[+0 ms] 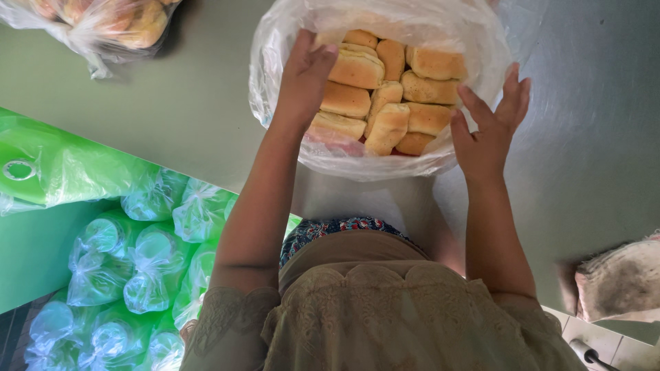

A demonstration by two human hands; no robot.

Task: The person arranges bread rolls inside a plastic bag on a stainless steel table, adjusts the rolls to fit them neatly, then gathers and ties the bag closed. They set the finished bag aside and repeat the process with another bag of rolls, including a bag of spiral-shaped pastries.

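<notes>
A clear plastic bag [440,161] lined around a container sits on a grey metal table [584,137], filled with several golden bread rolls [385,96]. My left hand [302,75] reaches into the bag on its left side, fingers resting on the rolls and the bag's inner wall. At the bag's right edge my right hand [489,127] has its fingers spread, touching the plastic from outside. Neither hand grips a roll.
Another clear bag of bread rolls [103,24] lies at the top left. Several knotted plastic bags holding white cups [137,268] fill a green-lined area at the lower left. A dirty white cloth [619,278] lies at the table's right edge.
</notes>
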